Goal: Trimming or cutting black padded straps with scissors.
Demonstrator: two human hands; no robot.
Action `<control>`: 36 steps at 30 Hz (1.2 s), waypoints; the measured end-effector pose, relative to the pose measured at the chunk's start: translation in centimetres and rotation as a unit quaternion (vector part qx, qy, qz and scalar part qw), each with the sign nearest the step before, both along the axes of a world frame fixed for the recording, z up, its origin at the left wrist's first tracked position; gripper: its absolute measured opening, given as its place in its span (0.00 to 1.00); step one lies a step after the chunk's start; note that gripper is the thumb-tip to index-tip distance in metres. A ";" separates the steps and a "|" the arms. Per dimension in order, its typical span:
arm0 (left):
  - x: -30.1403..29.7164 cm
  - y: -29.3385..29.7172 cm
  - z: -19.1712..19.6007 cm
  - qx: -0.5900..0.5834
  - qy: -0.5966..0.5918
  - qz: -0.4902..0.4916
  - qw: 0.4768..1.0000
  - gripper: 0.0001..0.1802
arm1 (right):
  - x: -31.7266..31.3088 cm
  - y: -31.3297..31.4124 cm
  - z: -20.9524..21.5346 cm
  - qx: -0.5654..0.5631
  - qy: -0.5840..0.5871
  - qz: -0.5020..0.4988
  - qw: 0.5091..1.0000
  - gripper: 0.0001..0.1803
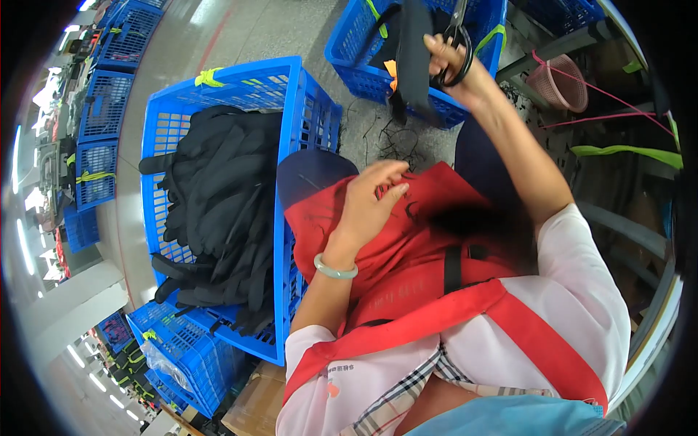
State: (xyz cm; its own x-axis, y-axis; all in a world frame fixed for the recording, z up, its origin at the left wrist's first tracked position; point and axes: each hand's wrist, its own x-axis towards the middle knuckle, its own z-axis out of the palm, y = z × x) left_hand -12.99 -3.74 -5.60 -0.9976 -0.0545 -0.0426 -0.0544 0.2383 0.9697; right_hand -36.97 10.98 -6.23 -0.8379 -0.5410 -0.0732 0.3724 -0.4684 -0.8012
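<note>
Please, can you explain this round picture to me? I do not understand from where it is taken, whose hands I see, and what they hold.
A camera worn on a person's head looks down, so edges bend. The right hand holds black scissors and a black strap, raised over a blue crate. The left hand, with a pale green bracelet, rests on the red apron over the lap. Beside it, on the left, a bigger blue crate holds a pile of black straps.
</note>
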 end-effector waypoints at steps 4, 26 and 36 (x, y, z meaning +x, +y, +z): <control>-0.3 0.0 -0.5 -0.021 -0.065 -0.057 0.996 0.16 | -10.9 -0.4 -5.5 0.062 0.022 -0.008 0.998 0.16; 1.4 -0.7 -0.2 0.107 0.036 0.004 0.994 0.11 | -6.2 0.8 -14.3 0.567 0.258 0.070 0.779 0.18; 11.2 -9.3 1.7 0.202 0.021 0.237 0.950 0.09 | -6.0 -0.1 -17.0 0.599 0.401 0.043 0.692 0.21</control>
